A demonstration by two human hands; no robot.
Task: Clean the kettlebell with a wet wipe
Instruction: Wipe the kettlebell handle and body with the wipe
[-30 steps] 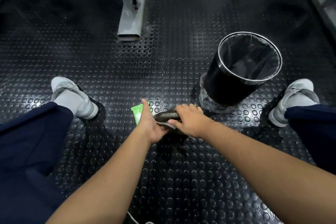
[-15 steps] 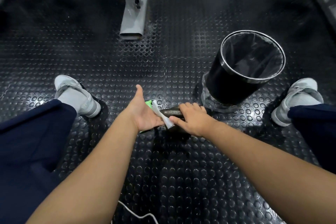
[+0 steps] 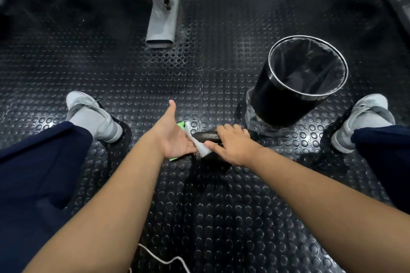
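The dark kettlebell (image 3: 207, 136) stands on the studded floor between my feet, and only its handle and a bit of its body show. My right hand (image 3: 233, 147) grips the handle from the right, fingers curled over it. A white wet wipe (image 3: 199, 144) is wrapped against the handle's left end. My left hand (image 3: 172, 137) holds the wipe there with its palm turned up and thumb pointing away; its fingertips are hidden behind the wipe.
A green wipe packet (image 3: 180, 126) lies on the floor under my left hand. A black lined bin (image 3: 286, 97) stands to the right of the kettlebell. A grey machine foot (image 3: 160, 22) is ahead, my shoes (image 3: 93, 115) are on both sides, and a white cable (image 3: 164, 260) is near me.
My left hand has turned palm-up and its thumb has swung away from me, drawing the wipe up along the handle's left end. My right hand has stayed on the handle.
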